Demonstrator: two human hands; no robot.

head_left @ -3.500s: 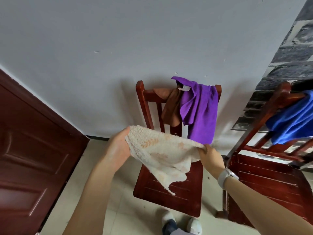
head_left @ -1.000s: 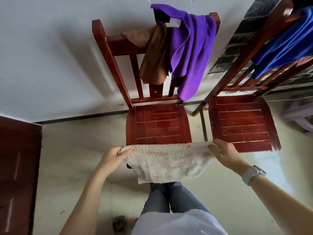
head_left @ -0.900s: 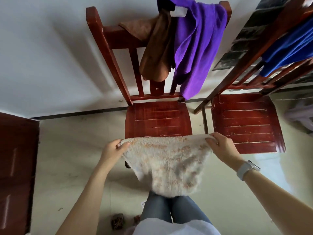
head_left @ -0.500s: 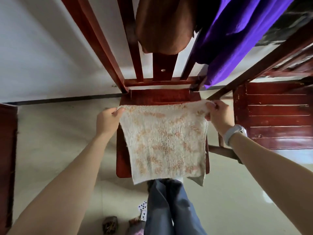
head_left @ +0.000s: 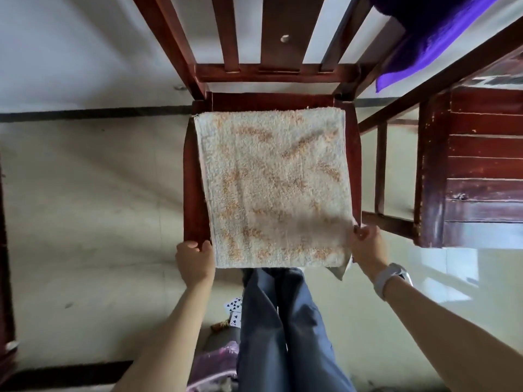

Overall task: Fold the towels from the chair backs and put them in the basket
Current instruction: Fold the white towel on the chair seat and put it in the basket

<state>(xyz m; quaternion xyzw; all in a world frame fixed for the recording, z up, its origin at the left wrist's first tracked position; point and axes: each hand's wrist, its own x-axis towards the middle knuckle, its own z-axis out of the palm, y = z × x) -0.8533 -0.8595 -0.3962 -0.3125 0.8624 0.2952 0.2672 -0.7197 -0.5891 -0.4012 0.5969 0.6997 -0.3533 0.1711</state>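
Head view: cream towel lies flat on the red wooden chair seat, over pale tiled floor against a white wall. Left hand and right hand pinch its near corners. Purple towel hangs from the chair back; second chair alongside, right.

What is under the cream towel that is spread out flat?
The cream towel lies on a red wooden chair seat, whose edges show at the left, right and back. The middle of the seat is covered. The towel's near edge hangs past the seat.
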